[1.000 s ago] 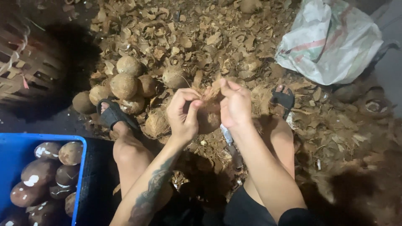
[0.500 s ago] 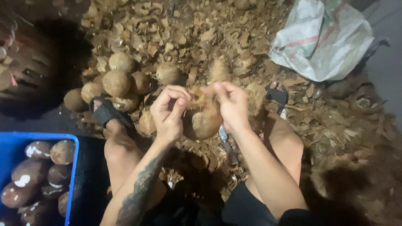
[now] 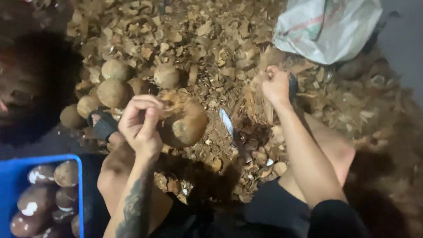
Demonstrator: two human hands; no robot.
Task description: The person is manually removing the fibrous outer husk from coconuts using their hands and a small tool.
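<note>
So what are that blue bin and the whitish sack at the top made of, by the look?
The blue bin looks like moulded plastic: smooth, even colour, a stiff straight rim. The whitish sack looks like woven plastic fabric, thin and crumpled into sharp creases with a faint sheen, though the weave itself is too blurred to confirm.

— What did I see of the person's body from the head camera?

— The left hand and right hand were bare, with no gloves.

— Any marks?

— A dark tattoo ran along the left forearm.

— Clothing?

— I saw dark shorts over bare knees, a black sleeve edge on the right arm, and a black strapped sandal on the left foot.
</note>
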